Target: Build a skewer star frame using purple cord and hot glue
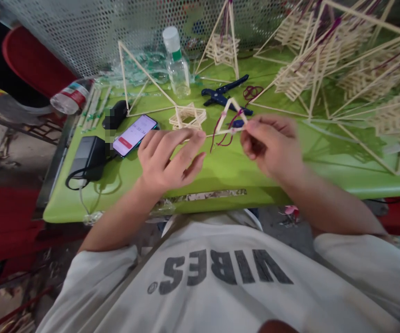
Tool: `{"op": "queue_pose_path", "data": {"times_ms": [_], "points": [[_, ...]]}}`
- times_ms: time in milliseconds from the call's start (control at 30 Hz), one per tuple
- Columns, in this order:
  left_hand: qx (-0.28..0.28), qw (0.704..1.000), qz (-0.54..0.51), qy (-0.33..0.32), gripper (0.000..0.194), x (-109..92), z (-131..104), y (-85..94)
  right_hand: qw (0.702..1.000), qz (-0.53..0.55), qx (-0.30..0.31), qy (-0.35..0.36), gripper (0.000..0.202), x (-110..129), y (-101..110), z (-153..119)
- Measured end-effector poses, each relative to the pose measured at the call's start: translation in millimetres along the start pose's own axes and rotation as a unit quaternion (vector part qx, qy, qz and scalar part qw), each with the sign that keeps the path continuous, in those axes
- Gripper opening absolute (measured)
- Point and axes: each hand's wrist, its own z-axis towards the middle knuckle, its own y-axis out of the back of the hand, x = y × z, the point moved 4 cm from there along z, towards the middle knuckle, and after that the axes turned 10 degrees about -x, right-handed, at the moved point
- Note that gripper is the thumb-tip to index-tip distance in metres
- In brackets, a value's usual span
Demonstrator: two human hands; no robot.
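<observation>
Right hand (272,145): thumb and forefinger pinched on one corner of a small triangle of pale wooden sticks (224,113), which is above the near part of the green surface (220,171), overlapping the blue pliers (220,95) in view; purple thread (232,136) trails from it. Left hand (172,155): palm down, fingers bent and partly spread, tips near the triangle's lower left corner; whether they grip a stick cannot be told. Beyond the left fingertips, one star-shaped stick piece (200,113), lying flat, touching a corner of a larger upright stick frame (147,73). Behind, one clear bottle (179,74) with a white cap, upright. Beside the pliers, one coil of dark thread (253,92). At the right, several stick frames with stacked, zigzag-edged sticks (300,83) and purple threads, crowded together. At the left, one phone (135,134), screen lit, partly behind the left hand; one black box (90,157) with a cable; one dark rounded object, partly pixelated; sticks in clear wrapping (94,108); one clear bottle with a red label (70,98), on its side. At the back, a perforated metal panel (116,27).
</observation>
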Motion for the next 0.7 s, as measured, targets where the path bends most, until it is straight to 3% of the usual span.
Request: {"op": "queue_pose_path", "data": {"times_ms": [100, 200, 333, 400, 533, 700], "points": [[0.006, 1.000, 0.008, 0.014, 0.057, 5, -10, 0.5, 0.997, 0.058, -0.041, -0.001, 0.027, 5, 2, 2], [0.048, 0.998, 0.014, 0.049, 0.050, 8, -16, -3.0, 0.996, 0.070, -0.051, -0.012, 0.026, 10, 0, 1], [0.017, 0.997, -0.055, 0.053, 0.036, 1, -5, -3.1, 1.000, 0.024, 0.003, -0.003, 0.032, 12, -1, -3], [0.007, 0.988, -0.121, 0.090, 0.030, -2, 3, -3.8, 0.999, 0.006, 0.041, -0.005, 0.032, 10, 0, -5], [0.045, 0.943, -0.221, 0.246, 0.012, 0, 4, -11.1, 0.994, -0.018, 0.103, -0.031, 0.030, 4, -1, -8], [0.061, 0.873, -0.338, 0.346, 0.023, 6, -2, -19.4, 0.989, -0.040, 0.139, -0.044, 0.032, 1, -5, -9]]}}
